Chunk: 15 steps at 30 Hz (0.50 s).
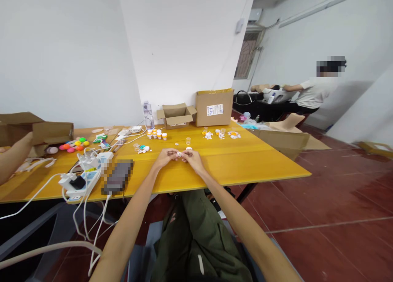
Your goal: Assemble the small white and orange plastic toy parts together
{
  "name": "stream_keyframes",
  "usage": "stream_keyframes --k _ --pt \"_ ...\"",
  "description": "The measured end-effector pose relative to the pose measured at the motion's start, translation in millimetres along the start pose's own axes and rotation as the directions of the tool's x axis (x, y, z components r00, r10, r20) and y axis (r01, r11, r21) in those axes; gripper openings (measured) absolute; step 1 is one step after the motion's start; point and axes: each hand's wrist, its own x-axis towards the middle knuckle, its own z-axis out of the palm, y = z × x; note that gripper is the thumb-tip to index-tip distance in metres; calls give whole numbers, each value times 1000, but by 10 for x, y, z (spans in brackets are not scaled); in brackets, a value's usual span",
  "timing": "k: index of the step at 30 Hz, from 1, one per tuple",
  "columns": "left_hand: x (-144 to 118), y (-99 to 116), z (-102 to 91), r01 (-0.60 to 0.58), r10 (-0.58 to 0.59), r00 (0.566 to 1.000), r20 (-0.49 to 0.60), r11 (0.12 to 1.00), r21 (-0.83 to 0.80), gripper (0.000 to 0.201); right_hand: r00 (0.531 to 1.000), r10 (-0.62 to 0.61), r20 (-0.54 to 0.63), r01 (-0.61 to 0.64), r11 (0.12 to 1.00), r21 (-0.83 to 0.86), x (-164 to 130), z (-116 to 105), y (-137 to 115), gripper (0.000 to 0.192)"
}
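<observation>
My left hand (166,157) and my right hand (192,158) meet over the yellow table (233,163), fingertips pinched together on a small white piece (179,154). Both hands grip it between them. A small clear cup (188,141) stands just beyond my hands. Several small orange-and-white containers (156,134) sit further back. Little white and orange parts (220,134) lie to the right, and a small teal and white cluster of parts (143,148) lies to the left.
A power strip with white plugs and cables (82,176) and a dark device (118,176) lie at the left. Coloured balls (74,144), a water bottle (148,114) and cardboard boxes (214,107) stand at the back. Another person's arm (12,157) is at far left; a person (316,91) works at the right rear.
</observation>
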Motion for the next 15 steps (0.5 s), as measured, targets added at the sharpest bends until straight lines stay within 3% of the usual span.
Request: stream_keyframes --k 15 --pt "8 -10 6 -11 11 1000 2 1000 6 28 998 -19 57 22 998 -51 -21 -1 -33 25"
